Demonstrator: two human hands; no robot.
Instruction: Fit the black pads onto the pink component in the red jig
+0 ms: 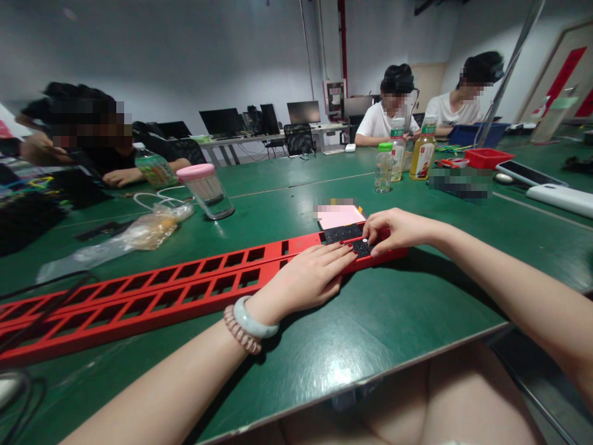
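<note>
Most slots in the red rack gape unfilled; black inserts fill only its right end, where left hand rests flat and right hand fingers press one insert.

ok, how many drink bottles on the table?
4: three grouped far right of centre, one tilted at far left by a co-worker's arm. More may be hidden behind clutter.

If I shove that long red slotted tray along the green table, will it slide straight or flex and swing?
The red slotted tray looks like rigid moulded plastic, so it probably stays stiff. It is very long and narrow, so a push at one end likely swings it rather than sliding it straight. Most slots look empty, so it is probably light; the left hand and right hand rest on the filled end.
</note>
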